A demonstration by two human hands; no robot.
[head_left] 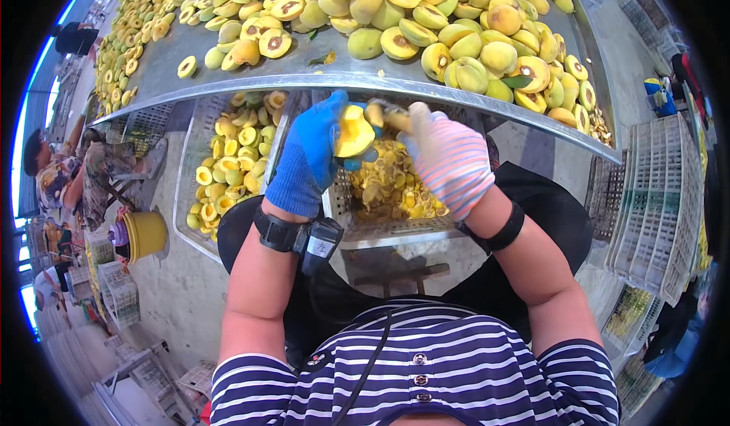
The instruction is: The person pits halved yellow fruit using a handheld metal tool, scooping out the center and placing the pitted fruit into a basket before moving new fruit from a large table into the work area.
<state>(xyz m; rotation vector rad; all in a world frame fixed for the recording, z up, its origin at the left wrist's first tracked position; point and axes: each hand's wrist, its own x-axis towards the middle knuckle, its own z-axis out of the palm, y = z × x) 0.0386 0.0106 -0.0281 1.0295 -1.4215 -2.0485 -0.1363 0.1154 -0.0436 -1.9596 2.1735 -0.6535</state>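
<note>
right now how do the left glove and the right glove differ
The left glove is blue; the right glove has pink and pale stripes. The left glove holds a cut yellow fruit, while the right glove grips a slim tool, partly blurred. Both are worn and closed around something.

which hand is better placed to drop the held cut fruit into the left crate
Probably the left hand: it holds the cut fruit and is nearer that crate, while the right hand grips a blurred tool.
</note>
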